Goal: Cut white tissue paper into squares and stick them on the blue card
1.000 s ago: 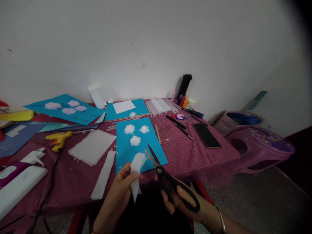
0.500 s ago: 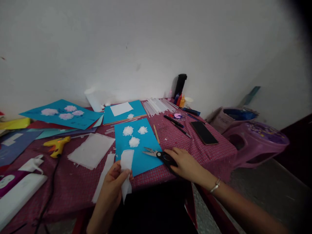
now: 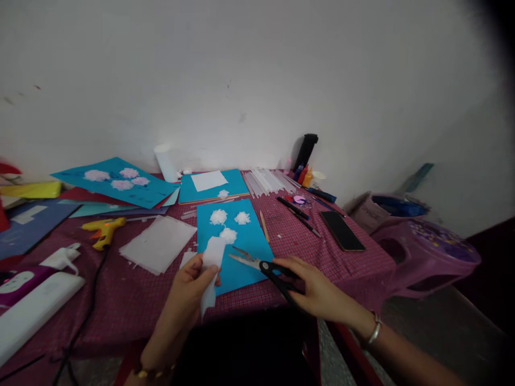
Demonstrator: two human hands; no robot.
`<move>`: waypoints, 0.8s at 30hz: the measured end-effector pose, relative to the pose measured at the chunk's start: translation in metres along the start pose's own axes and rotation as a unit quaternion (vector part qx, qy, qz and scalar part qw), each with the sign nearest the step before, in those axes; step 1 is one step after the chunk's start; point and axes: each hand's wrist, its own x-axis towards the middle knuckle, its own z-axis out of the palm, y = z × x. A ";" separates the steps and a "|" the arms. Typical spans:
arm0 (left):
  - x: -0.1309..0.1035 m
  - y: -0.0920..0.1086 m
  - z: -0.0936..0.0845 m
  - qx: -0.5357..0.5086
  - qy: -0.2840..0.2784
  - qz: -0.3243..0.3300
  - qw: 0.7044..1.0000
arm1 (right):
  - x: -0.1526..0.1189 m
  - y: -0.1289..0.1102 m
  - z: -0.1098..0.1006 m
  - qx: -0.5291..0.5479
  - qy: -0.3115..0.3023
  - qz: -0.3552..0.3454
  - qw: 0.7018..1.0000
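My left hand (image 3: pixel 193 282) pinches a folded strip of white tissue paper (image 3: pixel 214 252) upright over the left part of a blue sheet (image 3: pixel 245 268). In my right hand (image 3: pixel 316 284) is a pair of black-handled scissors (image 3: pixel 269 266), fingers in the loops. Their blades are parted and point left at the strip, a little apart from it. Three white crumpled paper puffs (image 3: pixel 218 216) sit on the blue sheet beyond my hands. A pencil (image 3: pixel 264 226) lies along the sheet's right edge.
Square white tissue sheets (image 3: pixel 159 244) and a yellow glue gun (image 3: pixel 103 231) with its cord lie left. A white power strip (image 3: pixel 36 316) is nearer. On the right are pens (image 3: pixel 293 207), a phone (image 3: pixel 341 230) and paint bottles (image 3: pixel 307 177). A pink stool (image 3: pixel 422 257) stands beyond the table.
The scissors have opened wider, and my right hand's grip has shifted into the handles. The strip has risen slightly toward the puffs. The whole view has shifted a little.
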 end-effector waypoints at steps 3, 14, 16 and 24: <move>0.003 0.015 -0.010 0.014 -0.017 -0.015 1.000 | 0.002 -0.009 0.000 -0.001 0.003 -0.013 1.000; -0.003 0.006 -0.029 0.028 -0.042 -0.039 0.998 | 0.013 -0.022 0.016 -0.040 -0.020 -0.023 0.999; -0.004 0.005 -0.029 0.015 -0.048 -0.049 0.998 | 0.015 -0.025 0.016 -0.051 -0.031 -0.025 0.998; -0.010 0.009 -0.036 0.001 -0.047 -0.072 0.996 | 0.019 -0.045 0.023 -0.068 -0.101 -0.074 0.990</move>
